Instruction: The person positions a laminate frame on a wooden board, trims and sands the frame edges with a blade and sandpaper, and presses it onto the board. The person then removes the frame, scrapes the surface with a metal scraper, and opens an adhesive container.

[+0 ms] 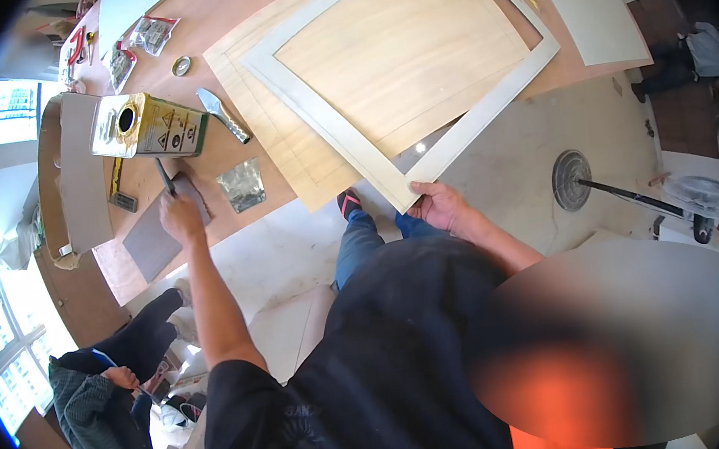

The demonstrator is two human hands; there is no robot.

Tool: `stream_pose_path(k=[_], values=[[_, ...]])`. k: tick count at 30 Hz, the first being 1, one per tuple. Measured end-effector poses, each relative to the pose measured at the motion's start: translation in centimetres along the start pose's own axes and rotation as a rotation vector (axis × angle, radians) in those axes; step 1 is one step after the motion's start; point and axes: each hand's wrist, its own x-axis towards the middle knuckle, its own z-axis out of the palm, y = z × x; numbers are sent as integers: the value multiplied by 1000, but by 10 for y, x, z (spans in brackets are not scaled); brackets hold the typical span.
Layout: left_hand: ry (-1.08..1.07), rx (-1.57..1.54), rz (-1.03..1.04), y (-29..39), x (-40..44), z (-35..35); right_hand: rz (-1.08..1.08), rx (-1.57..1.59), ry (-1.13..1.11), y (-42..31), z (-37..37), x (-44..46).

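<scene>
My left hand (181,217) is closed around a slim dark-handled tool (165,178), whose far end is hidden behind a metal can. The can (152,128) has an open round mouth with brown stains around it. Beneath that hand lies a grey sheet (155,239). My right hand (441,207) grips the near corner of a white rectangular frame (351,142), thumb on top. The frame rests over a pale plywood panel (267,138), its near corner jutting past the table edge.
On the table (197,176) are a broad-bladed scraper (224,116), a shiny square sheet (241,185), a round lid (181,66), a yellow-black tool (120,186) and plastic packets (154,34). A fan (698,198) stands right. A co-worker (104,418) is at lower left.
</scene>
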Motion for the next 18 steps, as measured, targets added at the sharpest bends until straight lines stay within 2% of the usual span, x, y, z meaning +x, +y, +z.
stream_pose_path(k=[2,4,10,12,16,17,18], values=[[61,-169,-100,50,-46,-38,28,18,-85,-9,-6,4],[189,-213,-31,62,-86,-26,70,47,-90,-14,-10,6],[-216,-266,-95,161,-162,-53,154,43,-148,-24,-1,0],[-259,-242,70,188,-167,-61,179,45,-187,-26,-4,3],[-129,-203,242,203,-161,-49,198,53,-288,-33,-8,2],[-248,-196,155,206,-157,-46,212,57,-322,-34,-8,2],[-273,-191,159,207,-154,-42,215,72,-304,-31,-11,3]])
